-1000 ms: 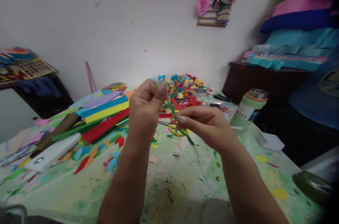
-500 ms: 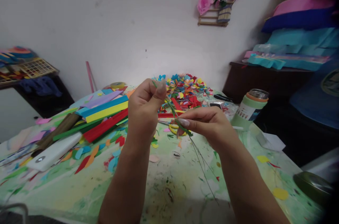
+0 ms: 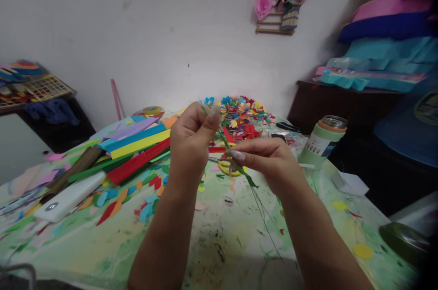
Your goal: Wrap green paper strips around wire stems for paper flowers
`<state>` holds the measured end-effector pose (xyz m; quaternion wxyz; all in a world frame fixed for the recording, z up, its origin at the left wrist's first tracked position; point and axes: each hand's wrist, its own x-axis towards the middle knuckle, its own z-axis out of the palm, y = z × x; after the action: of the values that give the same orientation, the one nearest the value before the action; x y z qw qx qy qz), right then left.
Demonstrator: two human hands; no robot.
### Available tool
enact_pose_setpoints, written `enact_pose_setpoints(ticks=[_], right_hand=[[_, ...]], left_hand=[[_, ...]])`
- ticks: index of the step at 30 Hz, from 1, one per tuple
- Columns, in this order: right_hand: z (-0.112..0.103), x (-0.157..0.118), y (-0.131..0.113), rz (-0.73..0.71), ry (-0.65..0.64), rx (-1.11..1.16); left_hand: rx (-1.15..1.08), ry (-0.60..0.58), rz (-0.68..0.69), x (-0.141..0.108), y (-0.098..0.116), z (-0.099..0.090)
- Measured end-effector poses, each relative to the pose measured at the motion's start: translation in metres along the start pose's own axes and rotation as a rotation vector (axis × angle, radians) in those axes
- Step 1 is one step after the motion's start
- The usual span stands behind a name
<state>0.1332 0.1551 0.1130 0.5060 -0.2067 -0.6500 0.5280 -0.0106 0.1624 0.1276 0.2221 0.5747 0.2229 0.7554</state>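
My left hand (image 3: 193, 137) pinches the upper end of a thin stem with green paper on it, its tip poking out above the fingers. Lower down and to the right, my right hand (image 3: 263, 157) holds the green paper strip (image 3: 248, 176) between thumb and forefinger against the stem. Several thin wires (image 3: 263, 210) hang below the strip toward the table. Behind my right fingertips lie scissors with yellow handles (image 3: 227, 169), partly hidden.
Colourful paper flowers (image 3: 244, 112) are heaped at the back of the table (image 3: 112, 258). Paper strips (image 3: 137, 144) and a white power bank-like object (image 3: 70, 198) lie left. A green bottle (image 3: 321, 141) stands right, near a white paper piece (image 3: 351, 182).
My left hand has shifted slightly right. More of the green strip now shows below my right fingers, its loose end reaching further down and right.
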Motion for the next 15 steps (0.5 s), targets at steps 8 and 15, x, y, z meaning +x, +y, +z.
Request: enact_pose_setpoints(ticks=[8,15], right_hand=[[0.001,0.000,-0.003,0.062,-0.034,-0.049],[-0.008,0.001,-0.003,0.092,-0.085,-0.237]], left_hand=[[0.022,0.193,0.039,0.012,-0.002,-0.017],[0.018,0.375,0.068,0.024,-0.003,-0.040]])
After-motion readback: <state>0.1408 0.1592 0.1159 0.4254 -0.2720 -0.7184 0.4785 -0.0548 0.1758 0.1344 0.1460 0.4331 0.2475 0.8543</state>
